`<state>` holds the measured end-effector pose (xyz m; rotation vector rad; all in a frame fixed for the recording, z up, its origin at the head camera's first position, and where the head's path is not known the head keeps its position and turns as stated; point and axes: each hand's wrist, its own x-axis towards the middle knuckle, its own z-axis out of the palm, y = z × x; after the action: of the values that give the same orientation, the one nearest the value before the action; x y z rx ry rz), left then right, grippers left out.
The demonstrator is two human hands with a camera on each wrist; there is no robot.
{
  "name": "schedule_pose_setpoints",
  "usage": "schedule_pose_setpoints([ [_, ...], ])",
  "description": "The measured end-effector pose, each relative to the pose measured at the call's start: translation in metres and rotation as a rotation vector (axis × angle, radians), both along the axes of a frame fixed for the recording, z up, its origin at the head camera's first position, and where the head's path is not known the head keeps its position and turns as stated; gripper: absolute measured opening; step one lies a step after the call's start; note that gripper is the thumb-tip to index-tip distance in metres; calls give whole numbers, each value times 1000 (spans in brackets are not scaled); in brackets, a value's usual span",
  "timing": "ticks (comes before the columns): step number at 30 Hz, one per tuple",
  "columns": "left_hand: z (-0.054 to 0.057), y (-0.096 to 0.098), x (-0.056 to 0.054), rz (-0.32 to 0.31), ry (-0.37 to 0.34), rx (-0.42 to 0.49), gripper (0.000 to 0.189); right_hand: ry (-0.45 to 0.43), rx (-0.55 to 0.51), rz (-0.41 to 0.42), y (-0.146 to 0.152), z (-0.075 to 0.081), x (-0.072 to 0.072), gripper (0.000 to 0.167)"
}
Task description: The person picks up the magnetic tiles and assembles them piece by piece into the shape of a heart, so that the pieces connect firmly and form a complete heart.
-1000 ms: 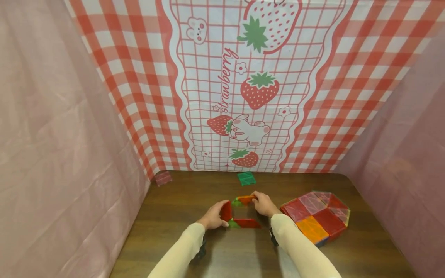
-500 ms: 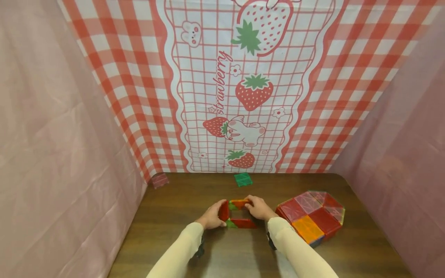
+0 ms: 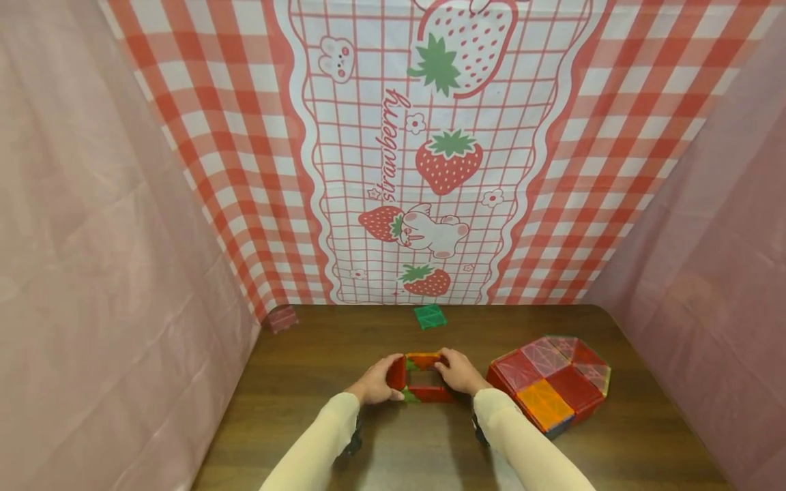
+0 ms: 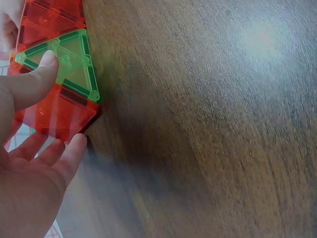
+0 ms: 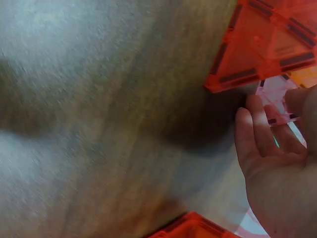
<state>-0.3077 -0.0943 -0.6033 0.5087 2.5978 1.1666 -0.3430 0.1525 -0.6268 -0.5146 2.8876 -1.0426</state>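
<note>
A low ring of upright magnetic tiles stands between my hands. Its near side has a red tile [image 3: 432,393] and a green triangle [image 4: 69,57]; an orange tile [image 3: 425,357] is on the far side. My left hand [image 3: 376,382] grips the ring's left end, thumb on the green triangle, fingers along the red end tile [image 4: 62,114]. My right hand [image 3: 459,373] pinches the far right corner, where the right wrist view shows a pink tile [image 5: 275,99] between thumb and fingers. The near side ends there in a red triangle [image 5: 267,47]. Part of the corner is hidden.
A larger block of joined magnetic tiles [image 3: 571,382], red, pink and orange on top, stands close to my right forearm. A green tile [image 3: 430,316] and a pink tile [image 3: 284,318] lie along the table's back edge. Cloth [image 3: 424,170] hangs behind.
My right hand has moved slightly left, and the orange far side has swung straighter, closer to the left end. My left hand keeps its grip. The head view has shifted a little.
</note>
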Motion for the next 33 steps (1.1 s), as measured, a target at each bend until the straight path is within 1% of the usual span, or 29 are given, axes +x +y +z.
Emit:
schedule_pose_setpoints([
  [3,0,0,-1,-5,-2,13,87,6,-38,-33,2,-3,1,13],
  [7,-2,-1,-2,-12,15,17,87,24,-70,-57,3,-5,2,13],
  [11,-3,-3,-3,-3,10,17,86,32,-86,-62,3,-8,2,14],
  [15,-7,-4,-2,-7,-21,46,86,7,-92,-72,4,-13,5,14],
  [18,-10,-5,0,-16,-28,77,85,-7,-100,-68,5,-16,6,14],
  [23,-9,-5,-2,-1,-11,110,84,34,-102,-50,5,-17,2,13],
  [25,-8,-5,-4,-1,-6,106,84,50,-98,-48,5,-16,0,13],
  [27,-6,-7,-5,-16,-5,92,85,55,-100,-55,5,-16,-1,13],
  [29,-4,-11,-6,-44,-30,80,88,53,-102,-60,5,-16,0,13],
  [31,-2,-19,-8,-66,-62,57,91,39,-105,-71,5,-18,3,13],
  [33,-1,-29,-16,-63,-86,33,90,26,-104,-90,8,-18,4,14],
])
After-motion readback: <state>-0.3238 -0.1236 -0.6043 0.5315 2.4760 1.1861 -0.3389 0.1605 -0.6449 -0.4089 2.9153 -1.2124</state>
